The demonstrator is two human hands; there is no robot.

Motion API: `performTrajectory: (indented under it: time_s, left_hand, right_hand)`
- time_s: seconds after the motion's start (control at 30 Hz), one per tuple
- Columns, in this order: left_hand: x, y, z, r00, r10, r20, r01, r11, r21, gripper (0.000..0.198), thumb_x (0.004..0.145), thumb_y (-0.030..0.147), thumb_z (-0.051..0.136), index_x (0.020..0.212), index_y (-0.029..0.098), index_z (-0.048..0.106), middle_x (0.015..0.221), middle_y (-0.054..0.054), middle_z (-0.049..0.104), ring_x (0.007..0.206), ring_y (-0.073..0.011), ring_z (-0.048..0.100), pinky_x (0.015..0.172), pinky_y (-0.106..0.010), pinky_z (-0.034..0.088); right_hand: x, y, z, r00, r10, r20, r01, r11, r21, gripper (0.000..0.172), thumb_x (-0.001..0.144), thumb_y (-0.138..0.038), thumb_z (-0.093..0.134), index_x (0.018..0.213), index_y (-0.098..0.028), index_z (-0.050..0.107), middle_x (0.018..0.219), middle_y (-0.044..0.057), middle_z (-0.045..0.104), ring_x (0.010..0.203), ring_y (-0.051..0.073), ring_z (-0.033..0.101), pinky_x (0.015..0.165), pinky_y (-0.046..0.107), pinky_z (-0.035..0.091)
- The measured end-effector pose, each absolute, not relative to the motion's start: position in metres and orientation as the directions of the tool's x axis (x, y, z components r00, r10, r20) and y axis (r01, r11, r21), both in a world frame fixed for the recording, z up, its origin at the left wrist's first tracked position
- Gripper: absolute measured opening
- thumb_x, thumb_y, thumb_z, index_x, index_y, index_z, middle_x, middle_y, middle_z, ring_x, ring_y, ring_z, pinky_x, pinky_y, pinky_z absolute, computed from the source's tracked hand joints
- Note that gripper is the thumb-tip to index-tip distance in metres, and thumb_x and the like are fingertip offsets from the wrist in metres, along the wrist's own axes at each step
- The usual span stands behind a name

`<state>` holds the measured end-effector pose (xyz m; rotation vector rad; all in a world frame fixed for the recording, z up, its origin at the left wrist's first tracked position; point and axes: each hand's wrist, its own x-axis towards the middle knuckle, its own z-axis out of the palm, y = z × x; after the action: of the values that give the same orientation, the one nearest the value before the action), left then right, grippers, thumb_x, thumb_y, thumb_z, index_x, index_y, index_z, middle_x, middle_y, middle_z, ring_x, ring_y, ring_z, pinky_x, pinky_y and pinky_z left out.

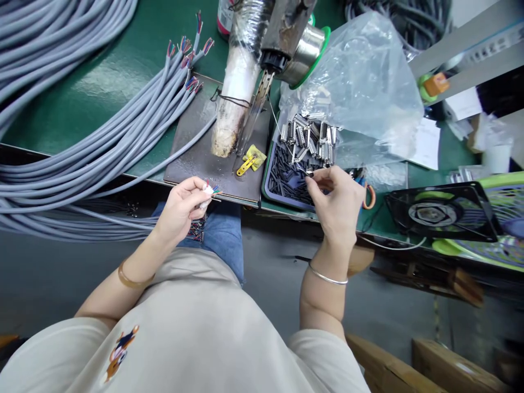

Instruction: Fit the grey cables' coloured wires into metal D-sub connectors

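Note:
My left hand (184,210) is closed around the stripped end of a cable, its fingers pinched together. Thin coloured wires (216,191) in red, green and blue stick out past the fingertips, and white wrapping covers at least one finger. Over the front of a bluish tray (268,188), my right hand (336,199) has thumb and forefinger pinched together. A thin shiny piece shows at those fingertips, too small to name. Metal connectors (311,139) fill the tray's back part. Small black tubes (286,172) lie in front of them.
A soldering iron (264,90) points down beside a cloth-like white wrapped tube (233,109). Behind are a solder spool (305,54) and a clear plastic bag (364,82). A yellow clip (245,165) lies on the dark board (192,147). Grey cables (123,136) spread left; a fan (442,213) stands right.

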<state>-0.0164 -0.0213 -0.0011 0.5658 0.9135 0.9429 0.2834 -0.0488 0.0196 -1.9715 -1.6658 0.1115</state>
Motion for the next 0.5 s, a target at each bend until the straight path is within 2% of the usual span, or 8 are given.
performTrajectory:
  time_s: [0.13, 0.23, 0.3, 0.37, 0.4, 0.5]
  left_hand:
    - [-0.016, -0.022, -0.001, 0.288, 0.873, -0.393, -0.432, 0.485, 0.760, 0.023, 0.062, 0.019, 0.081, 0.066, 0.016, 0.059, 0.055, 0.005, 0.049, 0.046, -0.0020, 0.032, 0.039, -0.014, 0.016]
    - [-0.015, -0.023, -0.001, 0.284, 0.877, -0.387, -0.433, 0.478, 0.764, 0.023, 0.063, 0.020, 0.082, 0.065, 0.015, 0.059, 0.055, 0.005, 0.048, 0.046, -0.0022, 0.030, 0.039, -0.014, 0.015]
    - [-0.014, -0.024, -0.001, 0.282, 0.883, -0.375, -0.419, 0.465, 0.780, 0.023, 0.064, 0.021, 0.082, 0.064, 0.015, 0.060, 0.053, 0.006, 0.045, 0.046, -0.0021, 0.029, 0.040, -0.015, 0.015]
    - [-0.013, -0.025, -0.001, 0.292, 0.893, -0.343, -0.395, 0.439, 0.807, 0.022, 0.065, 0.021, 0.083, 0.066, 0.014, 0.063, 0.052, 0.007, 0.044, 0.046, -0.0017, 0.030, 0.041, -0.015, 0.017]
    - [-0.011, -0.025, -0.001, 0.299, 0.900, -0.317, -0.385, 0.417, 0.823, 0.021, 0.066, 0.022, 0.083, 0.067, 0.014, 0.064, 0.052, 0.007, 0.045, 0.046, -0.0016, 0.031, 0.042, -0.015, 0.019]
    - [-0.008, -0.023, 0.001, 0.300, 0.932, -0.202, -0.368, 0.308, 0.877, 0.018, 0.068, 0.022, 0.082, 0.067, 0.013, 0.067, 0.057, 0.004, 0.053, 0.048, -0.0019, 0.037, 0.045, -0.016, 0.028]
  right_hand:
    - [0.282, -0.048, 0.017, 0.172, 0.961, 0.219, 0.931, -0.086, -0.354, 0.008, 0.087, -0.024, 0.064, 0.081, -0.023, 0.059, 0.089, 0.005, 0.072, 0.080, 0.021, 0.067, 0.078, 0.035, 0.052]
    - [0.284, -0.048, 0.020, 0.178, 0.946, 0.270, 0.942, -0.085, -0.324, 0.007, 0.089, -0.024, 0.063, 0.082, -0.022, 0.061, 0.087, 0.005, 0.072, 0.080, 0.021, 0.067, 0.078, 0.036, 0.052]
    - [0.281, -0.050, 0.028, 0.210, 0.899, 0.383, 0.915, -0.043, -0.401, 0.009, 0.089, -0.026, 0.064, 0.082, -0.022, 0.060, 0.088, 0.005, 0.072, 0.081, 0.020, 0.069, 0.076, 0.036, 0.054]
    - [0.271, -0.056, 0.039, 0.264, 0.842, 0.470, 0.845, 0.033, -0.534, 0.013, 0.088, -0.029, 0.069, 0.083, -0.021, 0.060, 0.092, 0.005, 0.073, 0.080, 0.019, 0.071, 0.071, 0.034, 0.056]
    - [0.262, -0.060, 0.045, 0.295, 0.827, 0.479, 0.782, 0.079, -0.618, 0.016, 0.088, -0.030, 0.072, 0.083, -0.021, 0.060, 0.092, 0.005, 0.074, 0.077, 0.018, 0.071, 0.067, 0.032, 0.056]
    - [0.225, -0.077, 0.059, 0.281, 0.885, 0.371, 0.551, 0.167, -0.818, 0.015, 0.088, -0.025, 0.074, 0.085, -0.021, 0.060, 0.098, 0.005, 0.076, 0.070, 0.014, 0.070, 0.058, 0.028, 0.057]
